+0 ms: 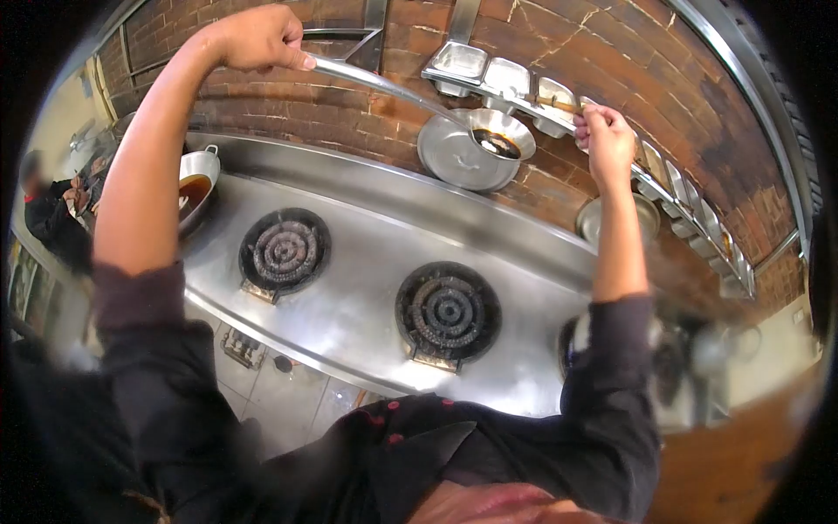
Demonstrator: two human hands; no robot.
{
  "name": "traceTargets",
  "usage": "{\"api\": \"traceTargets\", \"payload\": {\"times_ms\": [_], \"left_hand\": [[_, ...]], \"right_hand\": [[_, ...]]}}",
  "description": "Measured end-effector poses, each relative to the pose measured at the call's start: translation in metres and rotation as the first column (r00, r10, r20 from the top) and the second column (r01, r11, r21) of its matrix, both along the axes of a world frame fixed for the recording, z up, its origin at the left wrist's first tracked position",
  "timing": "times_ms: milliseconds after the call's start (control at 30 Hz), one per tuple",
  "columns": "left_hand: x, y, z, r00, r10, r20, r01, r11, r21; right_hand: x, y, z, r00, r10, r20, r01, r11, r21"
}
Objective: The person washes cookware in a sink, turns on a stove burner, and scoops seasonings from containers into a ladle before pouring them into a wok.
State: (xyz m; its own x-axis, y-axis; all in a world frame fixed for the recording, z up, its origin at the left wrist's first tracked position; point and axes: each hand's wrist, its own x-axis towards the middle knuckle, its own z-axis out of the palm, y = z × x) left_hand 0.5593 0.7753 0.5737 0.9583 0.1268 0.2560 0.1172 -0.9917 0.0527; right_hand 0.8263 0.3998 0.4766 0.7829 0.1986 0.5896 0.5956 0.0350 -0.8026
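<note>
My left hand (262,39), raised at the upper left, is closed round the end of a long metal ladle (375,81). Dark liquid (496,144) lies in the ladle's bowl, which is in front of a round metal lid (443,150) by the brick wall. At the upper right, the fingers of my right hand (605,140) are closed on a thin brown handle (559,106). Its far end is over the row of metal containers (506,77); what it ends in is too small to tell.
Two round burners (285,248) (449,311) are set in the steel stove top (358,262). A pan of brown liquid (195,190) stands at its left end. Another round lid (642,218) is below the container rack. A person in dark clothes (48,210) is at the far left.
</note>
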Motion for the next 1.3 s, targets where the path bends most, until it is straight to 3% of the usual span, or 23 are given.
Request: {"api": "traceTargets", "payload": {"times_ms": [33, 67, 133, 167, 333, 433, 500, 533, 600, 667, 733, 800, 867, 900, 933, 967, 1000, 1067, 1133, 1167, 1200, 1300], "left_hand": [[-0.002, 0.0, 0.002, 1.0, -0.012, 0.01, 0.012, 1.0, 0.002], [-0.003, -0.002, 0.004, 0.999, -0.026, 0.019, 0.026, 1.0, 0.005], [0.0, 0.001, 0.002, 1.0, -0.004, 0.005, 0.005, 0.999, -0.046], [0.004, 0.007, 0.0, 1.0, 0.028, -0.012, -0.029, 0.999, -0.028], [0.003, -0.003, -0.003, 0.997, 0.057, -0.044, -0.059, 0.997, -0.048], [0.0, -0.005, -0.003, 0.995, 0.074, -0.065, -0.076, 0.996, -0.037], [0.001, -0.002, -0.004, 0.996, 0.072, -0.06, -0.074, 0.997, -0.03], [0.0, 0.0, -0.007, 0.996, 0.064, -0.055, -0.065, 0.997, -0.027], [0.001, 0.0, -0.007, 0.994, 0.084, -0.072, -0.087, 0.996, -0.034], [0.001, -0.001, -0.006, 0.991, 0.1, -0.084, -0.103, 0.994, -0.035], [0.002, 0.001, -0.005, 0.993, 0.1, -0.055, -0.102, 0.994, -0.04], [0.004, 0.006, -0.002, 0.994, 0.092, -0.06, -0.094, 0.995, -0.029], [0.006, 0.015, 0.002, 0.994, 0.087, -0.066, -0.088, 0.996, -0.019], [0.008, 0.023, 0.001, 0.995, 0.091, -0.028, -0.09, 0.996, 0.02], [0.008, 0.026, 0.002, 0.996, 0.093, 0.013, -0.094, 0.994, 0.061], [0.001, 0.015, 0.0, 0.993, 0.026, 0.117, -0.04, 0.992, 0.118], [0.0, 0.009, 0.0, 0.994, 0.024, 0.105, -0.036, 0.993, 0.113], [-0.001, -0.001, 0.007, 0.99, 0.14, 0.004, -0.139, 0.986, -0.093], [0.003, 0.003, 0.006, 0.991, 0.134, -0.02, -0.134, 0.991, -0.021], [0.004, 0.005, 0.0, 0.994, 0.109, -0.025, -0.109, 0.993, -0.04], [-0.001, -0.001, 0.006, 0.996, 0.085, -0.009, -0.086, 0.995, -0.045], [-0.008, -0.004, 0.009, 0.994, 0.103, -0.024, -0.104, 0.994, -0.038]], "right_hand": [[-0.01, -0.003, 0.001, 0.996, 0.006, 0.089, 0.009, 0.985, -0.172], [-0.013, -0.002, 0.007, 0.996, 0.007, 0.086, 0.008, 0.984, -0.176], [-0.009, 0.0, 0.018, 0.829, -0.124, 0.545, 0.351, 0.874, -0.336], [0.012, 0.01, 0.018, 0.869, -0.129, 0.478, 0.312, 0.892, -0.326], [0.079, 0.073, 0.006, 0.803, -0.296, 0.517, 0.489, 0.823, -0.29], [0.091, 0.091, 0.001, 0.811, -0.381, 0.444, 0.555, 0.741, -0.378], [0.116, 0.094, -0.006, 0.903, -0.367, 0.223, 0.419, 0.866, -0.273], [0.124, 0.09, -0.007, 0.905, -0.361, 0.222, 0.414, 0.866, -0.278], [0.118, 0.084, -0.006, 0.941, -0.336, 0.031, 0.337, 0.932, -0.132], [0.101, 0.069, 0.002, 0.963, -0.268, -0.036, 0.266, 0.963, -0.034], [0.082, 0.055, 0.01, 0.966, 0.019, -0.259, 0.031, 0.981, 0.19], [0.078, 0.043, 0.012, 0.958, 0.106, -0.267, -0.053, 0.979, 0.199], [0.047, 0.025, 0.014, 0.973, 0.108, -0.203, -0.067, 0.978, 0.199], [0.021, 0.015, 0.011, 1.0, 0.002, 0.025, 0.0, 0.997, -0.082], [0.018, 0.015, 0.014, 1.0, 0.005, 0.023, -0.003, 0.996, -0.087], [0.017, 0.012, 0.018, 0.98, -0.012, 0.2, 0.056, 0.976, -0.212], [0.014, 0.009, 0.017, 0.933, -0.006, 0.36, 0.133, 0.935, -0.329], [0.028, 0.032, 0.022, 0.907, -0.124, 0.402, 0.269, 0.905, -0.329], [0.076, 0.053, 0.008, 0.931, -0.197, 0.308, 0.293, 0.905, -0.308], [0.085, 0.055, 0.004, 0.904, -0.213, 0.372, 0.326, 0.904, -0.275], [0.093, 0.072, -0.001, 0.831, -0.321, 0.454, 0.483, 0.821, -0.304], [0.11, 0.083, -0.005, 0.808, -0.359, 0.467, 0.531, 0.787, -0.314]]}}
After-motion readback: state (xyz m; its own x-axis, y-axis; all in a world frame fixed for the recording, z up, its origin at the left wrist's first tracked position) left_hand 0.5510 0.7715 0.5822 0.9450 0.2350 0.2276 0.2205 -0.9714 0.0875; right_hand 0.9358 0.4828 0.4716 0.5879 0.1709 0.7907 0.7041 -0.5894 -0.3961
